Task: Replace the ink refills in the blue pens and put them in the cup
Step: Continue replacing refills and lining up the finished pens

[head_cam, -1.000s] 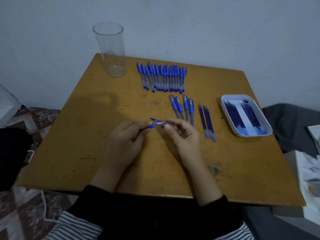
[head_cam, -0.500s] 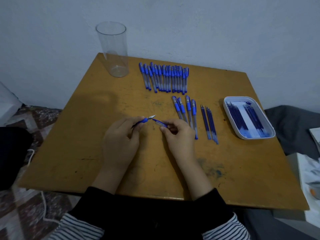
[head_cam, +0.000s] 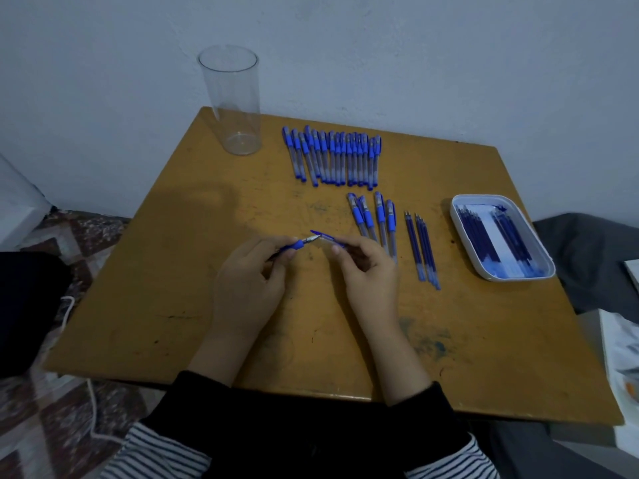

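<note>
My left hand (head_cam: 247,281) pinches a blue pen (head_cam: 294,245) by its grip, metal tip pointing right. My right hand (head_cam: 366,271) holds the pen's clear cap with blue clip (head_cam: 323,238) just at that tip. A clear empty cup (head_cam: 233,102) stands at the table's far left corner. A row of several capped blue pens (head_cam: 332,159) lies at the back. Several more pens (head_cam: 373,217) lie just right of my hands, with three loose refills (head_cam: 420,248) beside them. A white tray (head_cam: 465,243) at the right holds several refills.
The worn yellow table (head_cam: 155,288) sits against a pale wall. A dark cushion (head_cam: 587,261) and papers (head_cam: 622,357) lie off its right edge; patterned floor and a white cord (head_cam: 91,409) show at the left.
The pen tip and the cap were apart half a second ago; now my hands have brought them together at the tip. The view shifted slightly.
</note>
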